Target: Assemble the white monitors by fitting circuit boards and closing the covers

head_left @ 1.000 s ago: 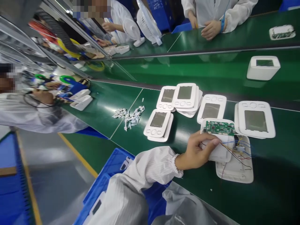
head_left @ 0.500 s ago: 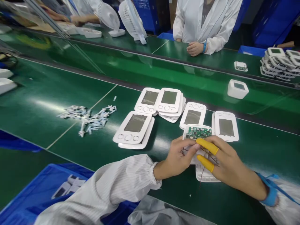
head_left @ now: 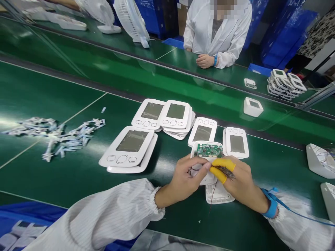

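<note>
A white housing with a green circuit board lies before me, partly over another white housing. My left hand is closed at its lower left, thumb and forefinger pinched over thin wires. My right hand, with yellow covers on two fingers, is closed on thin dark wires. The fingertips of both hands meet just below the board. One dark red wire hangs down over the lower housing. The wire ends between the fingers are hidden.
White housings with screens lie stacked left and behind. Farther left is a pile of small white and blue strips. White shells sit at the right edge. Across the divider, a person's hand rests near stacked housings.
The view has shifted right, bringing white shells into sight at the right edge. My right hand's two covered fingers have closed together around the wires. My left hand keeps its pinch.
</note>
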Demonstrator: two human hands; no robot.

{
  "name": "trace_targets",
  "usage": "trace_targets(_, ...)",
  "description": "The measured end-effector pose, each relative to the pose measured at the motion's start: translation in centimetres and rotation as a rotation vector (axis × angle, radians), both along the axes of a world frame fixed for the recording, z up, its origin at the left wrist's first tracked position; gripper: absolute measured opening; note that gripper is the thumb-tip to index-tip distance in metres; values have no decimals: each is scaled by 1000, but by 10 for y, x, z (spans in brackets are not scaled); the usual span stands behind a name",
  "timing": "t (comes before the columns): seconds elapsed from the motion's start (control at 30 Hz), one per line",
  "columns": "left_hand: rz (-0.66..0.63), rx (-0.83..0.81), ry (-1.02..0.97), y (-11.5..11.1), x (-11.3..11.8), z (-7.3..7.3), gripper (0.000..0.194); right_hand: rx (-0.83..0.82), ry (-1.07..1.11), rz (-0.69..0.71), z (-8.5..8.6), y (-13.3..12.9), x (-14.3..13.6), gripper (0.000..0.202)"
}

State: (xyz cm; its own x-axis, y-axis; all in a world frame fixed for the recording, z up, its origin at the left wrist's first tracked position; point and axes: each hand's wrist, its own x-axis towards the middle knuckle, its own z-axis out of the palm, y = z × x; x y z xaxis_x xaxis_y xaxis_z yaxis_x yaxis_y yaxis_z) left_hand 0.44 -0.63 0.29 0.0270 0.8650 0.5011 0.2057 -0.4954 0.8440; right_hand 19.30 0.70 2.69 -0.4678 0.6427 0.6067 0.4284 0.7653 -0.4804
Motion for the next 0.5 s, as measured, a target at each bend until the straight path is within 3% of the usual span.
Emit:
trace_targets(0.23, 110, -15, 5, -1, 4, -6, 16, 314, -59, -44, -30, -2, 4, 41)
trace_targets(0.37, 137, -58, -18, -2, 6, -9, 21, 327, -51, -50, -36, 2, 3, 38)
trace_targets(0.5, 120, -106, -65, -6, 4, -13, 21, 268, -8, -150, -30, 5, -4, 31)
